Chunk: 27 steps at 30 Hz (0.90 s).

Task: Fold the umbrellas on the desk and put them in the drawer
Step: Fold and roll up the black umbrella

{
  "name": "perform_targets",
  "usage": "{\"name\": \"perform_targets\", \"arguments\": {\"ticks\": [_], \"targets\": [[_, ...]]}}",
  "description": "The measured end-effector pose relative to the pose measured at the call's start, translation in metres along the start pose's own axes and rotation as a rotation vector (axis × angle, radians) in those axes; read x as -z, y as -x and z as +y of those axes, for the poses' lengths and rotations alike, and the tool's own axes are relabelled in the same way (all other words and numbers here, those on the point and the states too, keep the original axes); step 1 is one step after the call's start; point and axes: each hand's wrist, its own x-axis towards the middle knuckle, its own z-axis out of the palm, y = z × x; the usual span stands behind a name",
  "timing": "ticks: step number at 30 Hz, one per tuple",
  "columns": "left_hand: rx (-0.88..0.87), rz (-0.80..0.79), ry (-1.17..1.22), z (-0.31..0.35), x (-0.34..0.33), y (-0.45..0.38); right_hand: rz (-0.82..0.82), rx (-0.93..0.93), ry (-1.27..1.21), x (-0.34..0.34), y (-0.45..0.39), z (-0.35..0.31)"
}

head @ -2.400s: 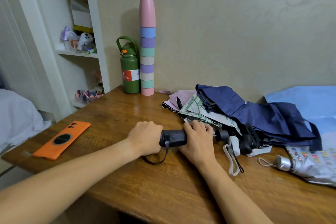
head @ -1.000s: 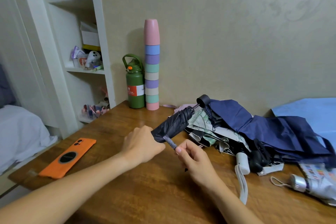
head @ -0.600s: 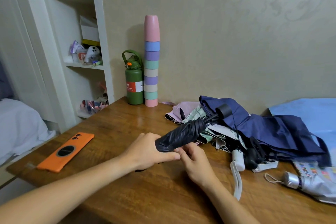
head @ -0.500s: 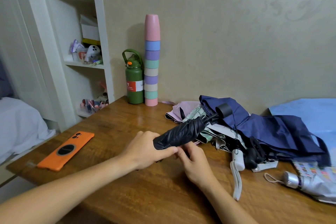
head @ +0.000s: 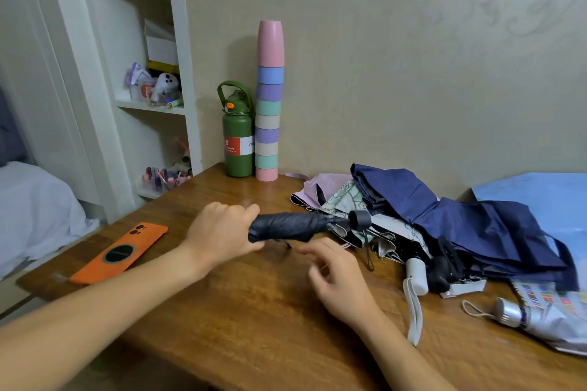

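Observation:
My left hand (head: 222,231) grips one end of a rolled black umbrella (head: 292,225), held level just above the wooden desk (head: 254,311). Its round black handle (head: 360,219) points right toward the pile. My right hand (head: 336,276) hovers just below the umbrella, fingers apart and blurred, holding nothing. Loose umbrellas lie in a heap at the right: a navy one (head: 460,225), a pale patterned one (head: 343,200), a pink one (head: 313,190), and a silver one (head: 546,317) near the right edge. No drawer is in view.
An orange phone (head: 119,252) lies near the desk's left edge. A green bottle (head: 236,139) and a tall stack of coloured cups (head: 268,104) stand at the back by the wall. White shelves (head: 152,73) rise at the left. A white umbrella handle with strap (head: 414,276) lies mid-right.
The black umbrella has dropped from a tilt to level. My right hand has let go of its strap end and drawn back toward me, now open.

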Motion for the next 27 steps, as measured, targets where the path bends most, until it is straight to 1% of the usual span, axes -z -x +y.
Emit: {"name": "perform_targets", "arguments": {"ticks": [1, 3, 5, 6, 7, 8, 10, 11, 13, 15, 19, 21, 24, 25, 27], "targets": [[-0.083, 0.034, -0.017, -0.006, -0.005, 0.001, 0.048, 0.061, -0.013, 0.005, -0.001, -0.007], [-0.267, 0.097, -0.03, -0.012, -0.012, 0.007, 0.199, 0.149, -0.026, 0.014, -0.004, -0.017], [-0.427, 0.191, -0.04, -0.01, -0.017, 0.013, 0.307, 0.152, -0.007, 0.021, -0.008, -0.019], [-0.474, 0.241, -0.034, -0.008, -0.02, 0.016, 0.308, 0.123, 0.004, 0.023, -0.008, -0.016], [-0.494, 0.28, -0.023, -0.005, -0.022, 0.017, 0.255, 0.073, 0.017, 0.024, -0.009, -0.015], [-0.501, 0.313, -0.009, -0.001, -0.022, 0.018, 0.153, -0.006, 0.037, 0.023, -0.01, -0.013], [-0.512, 0.361, 0.013, 0.003, -0.022, 0.015, -0.11, -0.224, 0.042, 0.02, -0.009, -0.012], [-0.525, 0.378, 0.016, 0.004, -0.02, 0.014, -0.222, -0.351, -0.021, 0.022, -0.008, -0.019], [-0.555, 0.4, 0.022, 0.005, -0.016, 0.013, -0.37, -0.571, -0.2, 0.028, -0.006, -0.032], [-0.578, 0.404, 0.042, 0.007, -0.014, 0.013, -0.44, -0.652, -0.336, 0.033, -0.007, -0.041], [-0.58, 0.37, 0.065, 0.012, -0.014, 0.016, -0.521, -0.69, -0.483, 0.033, -0.009, -0.045], [-0.585, 0.367, 0.067, 0.012, -0.014, 0.017, -0.524, -0.671, -0.587, 0.031, -0.009, -0.039], [-0.582, 0.388, 0.096, 0.018, -0.015, 0.019, -0.407, -0.62, -0.771, 0.028, -0.009, -0.034], [-0.583, 0.385, 0.1, 0.02, -0.016, 0.019, -0.368, -0.608, -0.784, 0.026, -0.009, -0.033], [-0.583, 0.35, 0.095, 0.027, -0.019, 0.02, -0.276, -0.569, -0.647, 0.023, -0.01, -0.03]]}}
